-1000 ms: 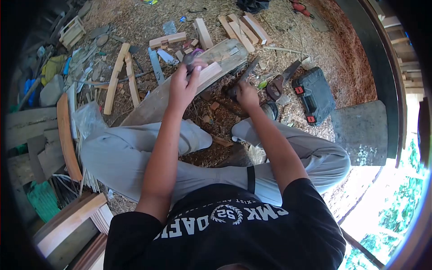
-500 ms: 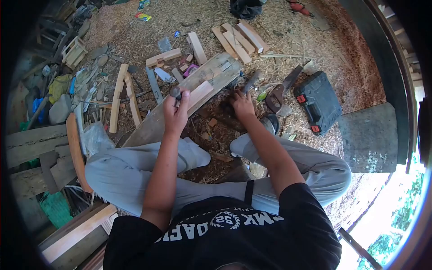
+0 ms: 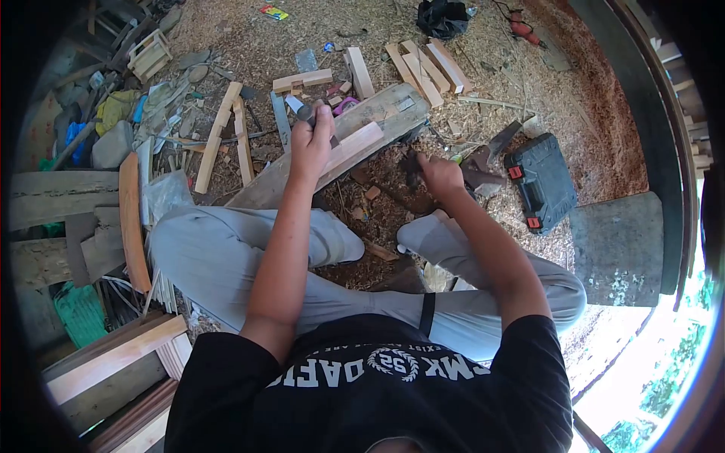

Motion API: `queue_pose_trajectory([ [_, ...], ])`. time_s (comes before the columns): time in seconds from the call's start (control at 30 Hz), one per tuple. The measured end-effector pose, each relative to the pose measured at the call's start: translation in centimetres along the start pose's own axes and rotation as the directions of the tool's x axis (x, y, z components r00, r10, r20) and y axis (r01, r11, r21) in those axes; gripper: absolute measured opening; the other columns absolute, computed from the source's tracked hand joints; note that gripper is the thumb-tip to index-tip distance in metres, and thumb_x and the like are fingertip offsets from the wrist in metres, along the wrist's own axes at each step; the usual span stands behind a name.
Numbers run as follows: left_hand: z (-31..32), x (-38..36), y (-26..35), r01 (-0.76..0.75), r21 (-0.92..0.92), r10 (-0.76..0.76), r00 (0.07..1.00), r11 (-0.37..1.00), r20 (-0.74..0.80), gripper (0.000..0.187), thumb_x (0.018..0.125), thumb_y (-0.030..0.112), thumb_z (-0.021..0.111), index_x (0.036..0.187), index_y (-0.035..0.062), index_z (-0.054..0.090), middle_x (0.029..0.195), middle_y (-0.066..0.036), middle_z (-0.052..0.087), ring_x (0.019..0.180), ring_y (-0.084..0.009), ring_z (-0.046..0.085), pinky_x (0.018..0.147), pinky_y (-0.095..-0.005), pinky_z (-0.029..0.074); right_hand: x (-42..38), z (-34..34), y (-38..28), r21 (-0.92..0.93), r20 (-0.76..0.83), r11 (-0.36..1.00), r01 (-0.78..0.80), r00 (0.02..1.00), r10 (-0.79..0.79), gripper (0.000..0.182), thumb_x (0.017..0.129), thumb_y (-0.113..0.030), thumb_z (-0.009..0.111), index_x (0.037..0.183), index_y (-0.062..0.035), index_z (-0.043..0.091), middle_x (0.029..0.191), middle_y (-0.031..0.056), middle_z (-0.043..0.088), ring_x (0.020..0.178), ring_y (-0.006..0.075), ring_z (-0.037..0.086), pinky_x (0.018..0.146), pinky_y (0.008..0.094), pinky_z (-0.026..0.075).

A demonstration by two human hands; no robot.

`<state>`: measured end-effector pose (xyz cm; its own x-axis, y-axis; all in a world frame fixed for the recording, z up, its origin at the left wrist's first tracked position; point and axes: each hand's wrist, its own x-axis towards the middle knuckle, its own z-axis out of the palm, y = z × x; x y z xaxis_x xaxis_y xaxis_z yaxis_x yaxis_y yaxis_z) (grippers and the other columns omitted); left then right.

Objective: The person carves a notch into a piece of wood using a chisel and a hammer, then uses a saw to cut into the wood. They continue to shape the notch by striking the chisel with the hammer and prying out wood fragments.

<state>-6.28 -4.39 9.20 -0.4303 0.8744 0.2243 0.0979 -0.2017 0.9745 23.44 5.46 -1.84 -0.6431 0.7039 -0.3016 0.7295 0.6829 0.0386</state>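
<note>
A person in a black T-shirt [image 3: 332,411] sits cross-legged; its white capitals and smaller line, including "EXIST", are partly lost in folds. The right hand [image 3: 444,180] is clamped on a dark-headed tool [image 3: 412,167], head pointing left. The left hand [image 3: 310,151] is closed around a dark, round-ended tool [image 3: 306,115], tilted up and away. Just beside it, a pale rectangular wooden block [image 3: 361,141] lies on a long grey-brown plank [image 3: 264,185], both long axes running from near left to far right. Farther off lie pale timber offcuts [image 3: 360,73].
</note>
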Motion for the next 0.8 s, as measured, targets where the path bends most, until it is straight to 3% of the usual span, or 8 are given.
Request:
queue_pose_trajectory([
  [0.1,-0.2,-0.3,-0.2,-0.010,0.107,0.010,1.000,0.994,0.003,0.043,0.116,0.034,0.042,0.081,0.0096,0.042,0.069,0.004,0.039,0.064,-0.0088,0.036,0.062,-0.0290,0.034,-1.6,-3.5,0.1,0.301,0.052,0.927,-0.222,0.975,0.216,0.044,0.093,-0.031,0.074,0.126,-0.0060,0.058,0.102,0.0186,0.075,0.094,0.0379,0.075,0.077,0.0492,0.058],
  [0.27,-0.5,-0.3,-0.8,-0.009,0.059,0.009,1.000,0.998,0.000,0.045,0.111,0.038,0.053,0.083,0.0038,0.055,0.066,0.003,0.048,0.063,-0.0109,0.044,0.060,-0.0339,0.039,-3.9,-7.7,1.6,0.528,0.009,0.844,-0.092,0.995,0.103,0.049,0.085,-0.027,0.079,0.122,0.0008,0.062,0.102,0.0255,0.073,0.094,0.0384,0.073,0.085,0.0464,0.057],
  [0.37,-0.5,-0.6,-0.1,-0.008,0.099,0.007,1.000,0.995,0.008,0.043,0.111,0.038,0.055,0.086,0.0034,0.059,0.066,0.001,0.049,0.064,-0.0122,0.045,0.062,-0.0347,0.041,-6.9,-12.0,-0.8,0.768,0.035,0.634,-0.095,0.994,0.106,0.047,0.090,-0.027,0.077,0.127,-0.0010,0.061,0.092,0.0188,0.072,0.081,0.0299,0.074,0.074,0.0413,0.058],
  [0.43,-0.4,-0.9,0.4,-0.010,0.106,0.009,1.000,0.994,0.011,0.042,0.110,0.039,0.056,0.088,0.0033,0.060,0.066,0.001,0.049,0.064,-0.0129,0.046,0.062,-0.0351,0.042,-9.1,-14.8,-3.8,0.963,0.163,0.199,-0.183,0.980,0.115,0.051,0.099,-0.030,0.071,0.141,-0.0075,0.054,0.079,0.0046,0.062,0.057,0.0129,0.059,0.052,0.0322,0.048],
  [0.47,-0.4,-0.9,0.8,0.006,0.122,-0.008,1.000,0.993,0.017,0.042,0.110,0.039,0.057,0.088,0.0032,0.060,0.066,0.000,0.049,0.064,-0.0132,0.046,0.062,-0.0352,0.042,-10.0,-15.3,-4.9,0.961,0.163,0.207,-0.183,0.980,0.113,0.051,0.099,-0.030,0.071,0.141,-0.0075,0.054,0.079,0.0046,0.062,0.057,0.0129,0.059,0.052,0.0322,0.048],
  [0.53,-0.5,-1.0,0.6,0.022,0.132,-0.025,1.000,0.991,0.019,0.042,0.109,0.039,0.058,0.088,0.0031,0.060,0.066,-0.001,0.049,0.064,-0.0135,0.046,0.062,-0.0354,0.042,-11.5,-16.3,-7.0,0.933,0.344,-0.149,-0.328,0.934,0.093,0.051,0.104,-0.032,0.065,0.149,-0.0149,0.046,0.072,0.0002,0.052,0.052,0.0110,0.048,0.047,0.0287,0.040],
  [0.7,-0.4,-0.8,0.7,0.011,0.192,-0.017,0.999,0.981,0.030,0.043,0.109,0.041,0.057,0.089,0.0029,0.061,0.066,-0.002,0.051,0.065,-0.0147,0.048,0.062,-0.0362,0.042,-12.5,-14.7,-10.0,0.819,0.559,-0.181,-0.544,0.828,0.041,0.025,0.101,-0.031,0.067,0.107,-0.0137,0.050,0.069,-0.0031,0.046,0.049,0.0081,0.042,0.042,0.0274,0.032],
  [0.8,-0.9,-0.8,0.9,-0.011,0.160,0.007,1.000,0.987,0.023,0.045,0.109,0.043,0.056,0.090,0.0030,0.061,0.065,-0.002,0.051,0.064,-0.0156,0.048,0.063,-0.0364,0.043,-12.6,-12.9,-10.9,0.785,0.595,-0.235,-0.573,0.803,0.028,0.021,0.100,-0.025,0.067,0.106,-0.0129,0.051,0.071,-0.0020,0.048,0.049,0.0086,0.042,0.041,0.0277,0.033],
])
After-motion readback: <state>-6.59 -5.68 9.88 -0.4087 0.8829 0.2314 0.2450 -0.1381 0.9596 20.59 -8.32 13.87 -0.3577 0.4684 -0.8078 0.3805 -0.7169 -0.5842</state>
